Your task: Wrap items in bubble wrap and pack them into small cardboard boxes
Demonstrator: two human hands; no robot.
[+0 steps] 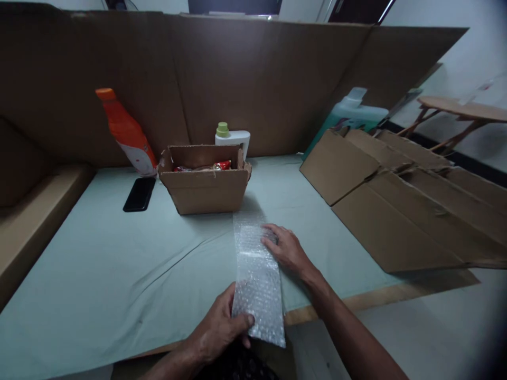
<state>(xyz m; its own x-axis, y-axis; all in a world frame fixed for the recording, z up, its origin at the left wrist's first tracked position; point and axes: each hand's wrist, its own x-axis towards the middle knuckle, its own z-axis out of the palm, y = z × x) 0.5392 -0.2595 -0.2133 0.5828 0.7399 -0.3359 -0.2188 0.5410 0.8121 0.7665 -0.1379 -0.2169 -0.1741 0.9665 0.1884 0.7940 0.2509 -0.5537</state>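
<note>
A strip of clear bubble wrap [259, 285] lies lengthwise in front of me, its near end hanging past the table edge. My left hand [224, 324] pinches its lower left side, thumb on top and fingers beneath. My right hand [287, 248] rests at the upper right side of the strip, fingers stretched over it and slightly apart. Just beyond the far end stands an open cardboard box [206, 192], with shiny red packets [222, 165] showing inside.
Behind the box is a white bottle with a green cap [233, 138]. Left of it are an orange bottle [129, 132] and a black phone [139, 194]. Folded cardboard [396, 206] and a teal bottle [348, 113] occupy the right. A tall cardboard panel [257, 79] closes the back.
</note>
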